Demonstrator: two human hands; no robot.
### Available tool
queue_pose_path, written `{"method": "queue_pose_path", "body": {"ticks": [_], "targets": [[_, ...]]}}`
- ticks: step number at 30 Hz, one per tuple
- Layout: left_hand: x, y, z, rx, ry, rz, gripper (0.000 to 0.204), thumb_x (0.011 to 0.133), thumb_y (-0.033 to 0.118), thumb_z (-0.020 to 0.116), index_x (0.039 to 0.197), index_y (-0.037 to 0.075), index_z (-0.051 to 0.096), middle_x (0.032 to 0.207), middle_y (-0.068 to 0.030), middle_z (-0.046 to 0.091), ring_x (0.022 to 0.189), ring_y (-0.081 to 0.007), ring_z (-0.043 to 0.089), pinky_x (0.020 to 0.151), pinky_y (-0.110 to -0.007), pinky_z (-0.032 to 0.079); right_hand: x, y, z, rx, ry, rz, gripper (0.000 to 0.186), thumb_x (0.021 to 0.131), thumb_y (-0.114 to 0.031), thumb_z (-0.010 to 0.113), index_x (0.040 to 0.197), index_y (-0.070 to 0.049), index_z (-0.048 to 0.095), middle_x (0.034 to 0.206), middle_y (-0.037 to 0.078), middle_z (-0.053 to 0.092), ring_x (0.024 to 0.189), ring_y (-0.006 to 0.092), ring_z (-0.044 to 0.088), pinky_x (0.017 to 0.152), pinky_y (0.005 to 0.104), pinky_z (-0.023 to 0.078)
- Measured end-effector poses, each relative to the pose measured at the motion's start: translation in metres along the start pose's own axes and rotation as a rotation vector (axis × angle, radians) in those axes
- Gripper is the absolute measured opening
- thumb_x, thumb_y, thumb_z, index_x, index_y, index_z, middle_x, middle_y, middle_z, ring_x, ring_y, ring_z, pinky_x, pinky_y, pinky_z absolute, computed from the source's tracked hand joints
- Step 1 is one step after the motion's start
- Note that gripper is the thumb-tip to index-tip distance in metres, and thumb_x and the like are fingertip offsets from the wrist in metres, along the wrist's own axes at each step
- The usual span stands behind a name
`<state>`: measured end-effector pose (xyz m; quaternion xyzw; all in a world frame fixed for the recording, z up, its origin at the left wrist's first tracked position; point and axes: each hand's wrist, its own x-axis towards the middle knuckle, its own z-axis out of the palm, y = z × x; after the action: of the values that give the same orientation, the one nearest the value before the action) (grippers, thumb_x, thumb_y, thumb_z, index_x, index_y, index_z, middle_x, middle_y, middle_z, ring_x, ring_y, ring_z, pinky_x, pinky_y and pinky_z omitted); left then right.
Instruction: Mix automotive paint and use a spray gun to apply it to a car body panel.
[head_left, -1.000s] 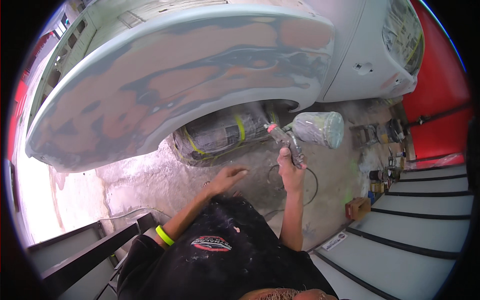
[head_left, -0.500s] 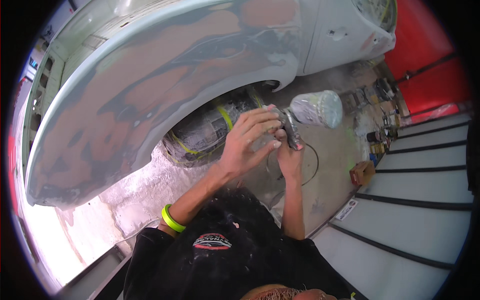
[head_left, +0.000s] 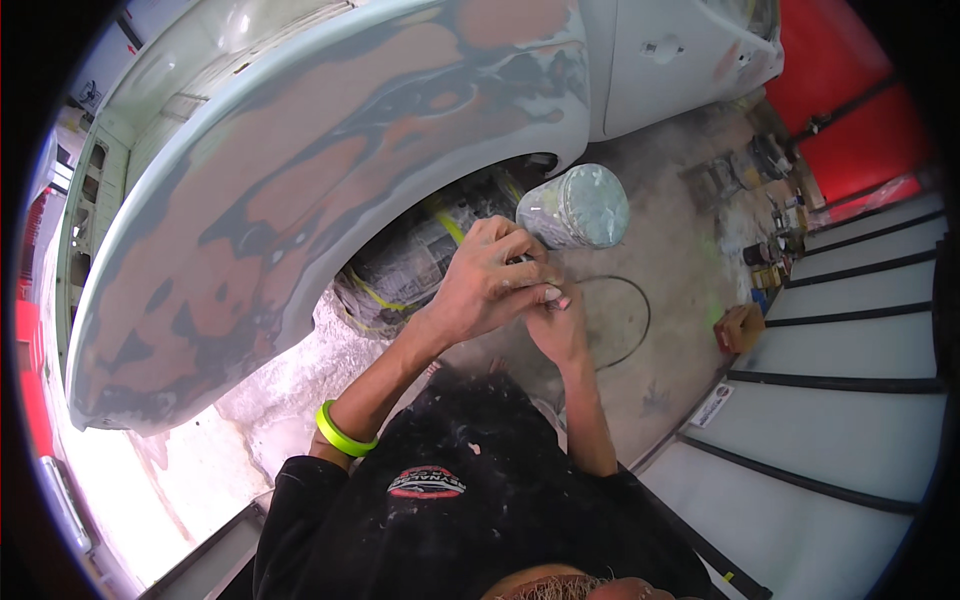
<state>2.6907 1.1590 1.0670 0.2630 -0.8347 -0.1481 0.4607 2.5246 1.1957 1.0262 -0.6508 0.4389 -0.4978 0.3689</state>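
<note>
A spray gun with a translucent, paint-speckled cup (head_left: 577,205) on top sits in front of my chest. My right hand (head_left: 560,325) grips its handle from below. My left hand (head_left: 490,280), with a neon green band on the wrist, is closed over the gun's body just under the cup, fingers pinched on a small part there. The gun's body is mostly hidden by both hands. Just beyond them curves a car fender (head_left: 300,190), pale green with sanded brown and dark patches.
A wheel (head_left: 420,260) wrapped in paper and yellow tape sits in the arch. A black hose (head_left: 625,320) loops on the dusty concrete floor. Small cans and a box (head_left: 738,328) lie at right beside white panels (head_left: 850,420) and a red wall (head_left: 850,110).
My left hand rose from the floor to the spray gun and closed over its body. The gun and cup have come nearer and more central in view.
</note>
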Motion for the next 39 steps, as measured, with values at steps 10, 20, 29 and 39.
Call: {"method": "queue_pose_path", "body": {"ticks": [10, 20, 29, 39], "targets": [[-0.016, 0.025, 0.006, 0.215, 0.112, 0.086, 0.031, 0.081, 0.029, 0.077, 0.111, 0.019, 0.074, 0.12, -0.0027, 0.059, 0.117, -0.0282, 0.053, 0.105, -0.048, 0.04, -0.017, 0.006, 0.011, 0.15, 0.077, -0.006, 0.024, 0.09, -0.008, 0.071, 0.112, 0.0, 0.067, 0.107, 0.008, 0.072, 0.099, 0.0162, 0.069, 0.081, 0.032, 0.054], [-0.147, 0.027, 0.008, 0.03, 0.248, -0.353, 0.035, 0.077, 0.023, 0.086, 0.109, 0.013, 0.076, 0.108, -0.0064, 0.069, 0.101, -0.0306, 0.064, 0.087, -0.041, 0.054, -0.03, 0.022, -0.036, 0.265, 0.586, 0.376, 0.041, 0.104, -0.044, 0.061, 0.115, -0.005, 0.064, 0.093, 0.001, 0.062, 0.043, 0.0059, 0.034, 0.038, 0.025, 0.024], [-0.062, 0.05, -0.001, 0.039, 0.198, -0.079, 0.038, 0.082, 0.019, 0.078, 0.118, 0.009, 0.072, 0.117, -0.0098, 0.066, 0.11, -0.0308, 0.062, 0.095, -0.047, 0.05, -0.045, 0.012, -0.016, 0.114, 0.243, 0.357, 0.037, 0.104, -0.035, 0.063, 0.117, 0.0, 0.066, 0.103, 0.008, 0.07, 0.066, 0.0073, 0.059, 0.057, 0.0258, 0.046], [-0.036, 0.036, 0.005, 0.208, -0.091, 0.01, 0.034, 0.073, 0.023, 0.075, 0.107, 0.019, 0.076, 0.102, 0.0024, 0.062, 0.094, -0.0222, 0.056, 0.086, -0.038, 0.045, -0.056, 0.036, -0.018, 0.036, -0.187, 0.174, 0.025, 0.09, -0.017, 0.071, 0.107, 0.0, 0.064, 0.087, 0.006, 0.068, 0.088, 0.0125, 0.065, 0.073, 0.032, 0.052]]}}
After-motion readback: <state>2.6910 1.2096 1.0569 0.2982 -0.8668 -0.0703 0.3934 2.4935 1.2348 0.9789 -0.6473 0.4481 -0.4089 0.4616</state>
